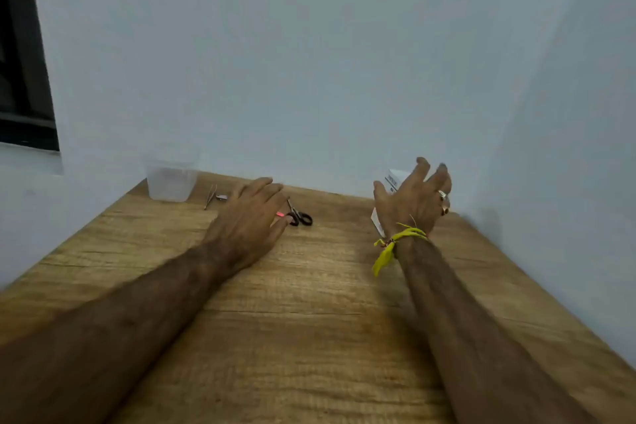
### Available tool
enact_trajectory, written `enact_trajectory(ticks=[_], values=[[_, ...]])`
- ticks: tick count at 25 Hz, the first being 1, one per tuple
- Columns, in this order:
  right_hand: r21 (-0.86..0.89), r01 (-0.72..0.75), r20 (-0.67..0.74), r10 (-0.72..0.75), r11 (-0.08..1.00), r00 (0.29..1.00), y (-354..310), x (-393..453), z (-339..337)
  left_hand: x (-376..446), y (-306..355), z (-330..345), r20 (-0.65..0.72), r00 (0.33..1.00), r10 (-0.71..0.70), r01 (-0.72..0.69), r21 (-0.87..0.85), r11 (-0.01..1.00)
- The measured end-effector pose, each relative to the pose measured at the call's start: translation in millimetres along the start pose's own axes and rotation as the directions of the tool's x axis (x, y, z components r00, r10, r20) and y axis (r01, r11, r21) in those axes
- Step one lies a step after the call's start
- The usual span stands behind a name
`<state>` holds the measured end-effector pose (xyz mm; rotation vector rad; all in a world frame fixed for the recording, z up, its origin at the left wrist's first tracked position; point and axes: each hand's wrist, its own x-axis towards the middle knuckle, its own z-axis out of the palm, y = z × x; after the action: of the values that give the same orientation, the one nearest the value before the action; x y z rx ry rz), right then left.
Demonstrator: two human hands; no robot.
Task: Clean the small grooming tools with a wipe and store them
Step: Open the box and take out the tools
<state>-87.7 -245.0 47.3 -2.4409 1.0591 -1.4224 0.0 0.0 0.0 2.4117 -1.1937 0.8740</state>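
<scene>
2 bare forearms reach fwd over 1 wooden bench (309, 313), near edge to far.

Left hand (249, 217) lies low over the bench mid-left, palm down, fingers stretched fwd & only loosely apart, grip closed on nothing that shows. A small red-pink spot (280, 214) sits at its right edge by the fingers; can't tell what it is.

Right hand (414, 201) is raised at the right, fingers spread wide, grip apart. 2 rings (443, 200) on it, 1 yellow thread (392, 246) tied round the wrist w/ a loose tail hanging down. Just behind the palm stands 1 white box (392, 182) w/ dark print, mostly hidden by the hand; can't tell whether palm touches it.

Tools, counted: 1 pair of scissors (300, 217) w/ black loops, flat on the bench just right of the left hand's fingertips, loops toward the viewer, blades pointing away and partly hidden under the fingers. 1 pair of tweezers (210, 197) further back, left of the left hand, lying slantwise, apart from it. 1 small metal piece (222, 197) just beside the tweezers, near the left thumb side; too blurred to name.

Farthest, at the back-left corner: 1 clear plastic tub (171, 181), upright, open-topped, against the pale wall (309, 62); well apart from both hands. Dark window frame (24, 62) at far left.
</scene>
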Motion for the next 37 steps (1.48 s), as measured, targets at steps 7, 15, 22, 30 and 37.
enact_trajectory(ticks=[7, 15, 22, 30, 37], values=[[0.184, -0.098, 0.039, 0.092, 0.978, 0.995, -25, 15, 14, 13, -16, -1, -0.069, 0.997, 0.047, -0.046, 0.015, 0.999], [0.477, 0.025, 0.184, -0.128, 0.879, 0.975, -78, -44, -27, -6, 13, -20, 0.216, 0.970, -0.108, 0.206, -0.508, 0.836], [0.570, 0.037, 0.375, -0.300, 0.821, 0.877, -93, -66, -58, -5, 25, -26, 0.127, 0.944, -0.303, 0.296, -0.730, 0.616], [0.634, 0.025, 0.421, -0.372, 0.773, 0.827, -90, -54, -73, -6, 14, -27, -0.082, 0.969, -0.233, 0.148, -0.563, 0.813], [0.407, 0.384, 0.302, -0.519, 0.829, 0.800, -101, -68, -84, -4, 13, -25, -0.207, 0.954, -0.216, 0.081, -0.516, 0.853]])
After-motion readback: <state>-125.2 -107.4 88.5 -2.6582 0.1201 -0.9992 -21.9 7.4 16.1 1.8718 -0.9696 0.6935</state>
